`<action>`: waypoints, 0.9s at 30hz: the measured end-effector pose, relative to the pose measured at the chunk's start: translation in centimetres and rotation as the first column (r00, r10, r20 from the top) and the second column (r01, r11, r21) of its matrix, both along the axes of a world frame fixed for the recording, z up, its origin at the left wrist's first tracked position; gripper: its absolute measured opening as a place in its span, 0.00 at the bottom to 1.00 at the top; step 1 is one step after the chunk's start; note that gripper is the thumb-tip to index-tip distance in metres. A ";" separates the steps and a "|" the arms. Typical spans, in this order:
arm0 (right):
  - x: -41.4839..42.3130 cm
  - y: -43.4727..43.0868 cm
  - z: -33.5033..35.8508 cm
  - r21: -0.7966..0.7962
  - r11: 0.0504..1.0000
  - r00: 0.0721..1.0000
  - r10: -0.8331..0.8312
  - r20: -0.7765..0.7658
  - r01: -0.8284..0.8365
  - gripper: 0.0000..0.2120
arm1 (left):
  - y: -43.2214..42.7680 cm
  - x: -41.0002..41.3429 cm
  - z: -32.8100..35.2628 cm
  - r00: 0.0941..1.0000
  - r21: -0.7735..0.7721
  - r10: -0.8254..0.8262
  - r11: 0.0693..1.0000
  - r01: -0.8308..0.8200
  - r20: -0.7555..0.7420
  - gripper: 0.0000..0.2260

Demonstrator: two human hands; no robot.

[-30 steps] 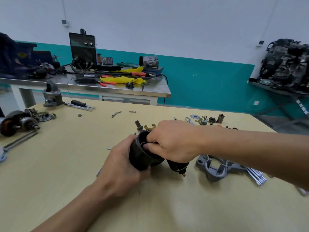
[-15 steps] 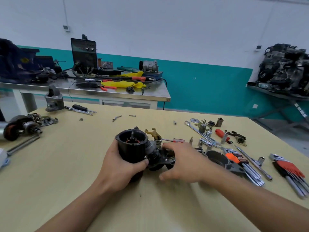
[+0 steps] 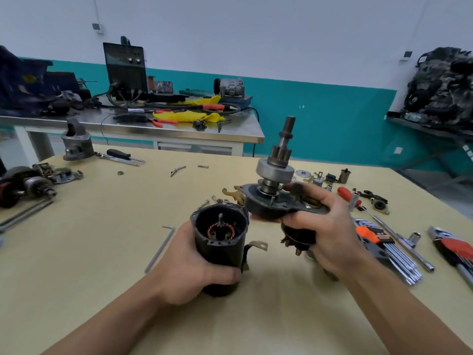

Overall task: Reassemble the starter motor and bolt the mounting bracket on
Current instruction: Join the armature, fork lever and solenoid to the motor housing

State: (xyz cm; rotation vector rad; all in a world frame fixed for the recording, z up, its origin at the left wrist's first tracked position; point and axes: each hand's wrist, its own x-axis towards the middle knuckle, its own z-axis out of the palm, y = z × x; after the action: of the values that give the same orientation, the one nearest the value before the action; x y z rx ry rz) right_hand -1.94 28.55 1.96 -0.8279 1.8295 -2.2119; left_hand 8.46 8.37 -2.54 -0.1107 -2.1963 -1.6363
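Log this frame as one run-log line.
left hand: holds black cylindrical motor housing, open end up | right hand: holds grey shaft-and-pinion assembly beside it | parts apart | bracket unbolted

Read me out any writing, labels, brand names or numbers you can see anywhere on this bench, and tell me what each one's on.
No text can be read here.
Orange hex key holder: dark print, too blurred to read.
Black machine with knobs on the steel table: panel markings too small.
Dark blue cloth at far left: yellow emblem, blurred.
Black motor housing in the left hand and pinion assembly in the right hand: no markings show.
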 end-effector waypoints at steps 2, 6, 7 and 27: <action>-0.1 0.0 0.0 -0.077 0.995 0.998 0.058 0.013 -0.057 0.22 | 0.1 0.0 0.2 1.000 -0.002 -0.019 1.000 0.019 0.006 0.29; 0.4 -0.8 0.1 -0.113 0.986 0.992 0.121 -0.024 -0.123 0.21 | 1.2 -0.2 0.6 0.996 -0.037 -0.076 0.996 0.077 0.037 0.23; 0.5 -1.1 0.1 -0.102 0.987 0.992 0.125 -0.036 -0.128 0.21 | 1.4 -0.3 0.6 0.995 -0.024 -0.083 0.996 0.084 0.049 0.22; 0.6 -1.6 -1.1 0.225 0.966 0.901 0.208 -0.380 -0.127 0.29 | 1.5 -0.7 1.8 0.993 0.066 -0.112 0.992 0.109 0.048 0.26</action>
State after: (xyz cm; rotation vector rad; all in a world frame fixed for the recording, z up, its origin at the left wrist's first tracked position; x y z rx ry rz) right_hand -1.32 26.95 0.88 -1.4223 2.0106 -1.8173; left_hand 7.75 9.91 -0.73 -0.1774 -2.2093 -1.7861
